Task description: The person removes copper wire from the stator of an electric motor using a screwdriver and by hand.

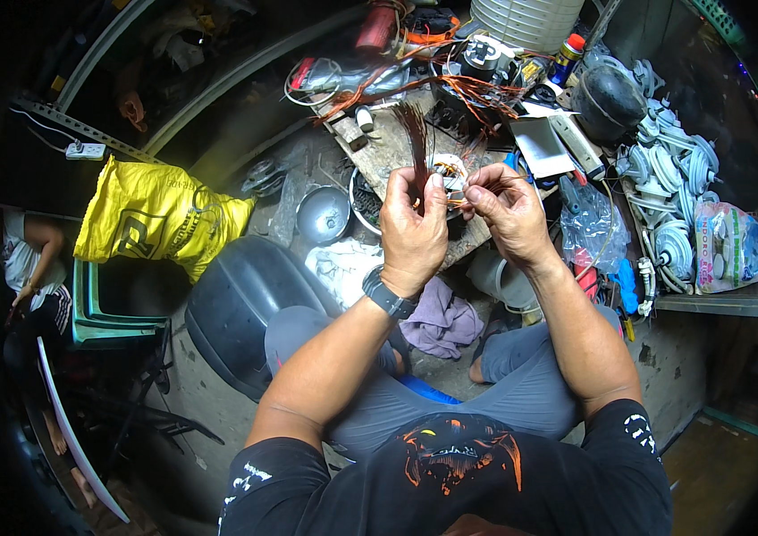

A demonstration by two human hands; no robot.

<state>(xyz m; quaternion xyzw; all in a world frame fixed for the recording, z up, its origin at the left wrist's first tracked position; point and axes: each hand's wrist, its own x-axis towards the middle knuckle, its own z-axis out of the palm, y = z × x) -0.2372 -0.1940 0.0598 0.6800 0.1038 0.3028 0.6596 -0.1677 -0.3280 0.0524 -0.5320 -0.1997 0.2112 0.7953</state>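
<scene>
So, head view: left hand [415, 228] grasps the long brown bundle of fine wire [412, 143], long axis pointing away from the body, left hand nearer. Right hand's [511, 214] fingertips bunch beside the round white wire-wound part [448, 164]; can't tell if pinching anything.

Lettering [139, 234] on sack [163, 198], bag [736, 261], shirt [522, 493]
</scene>
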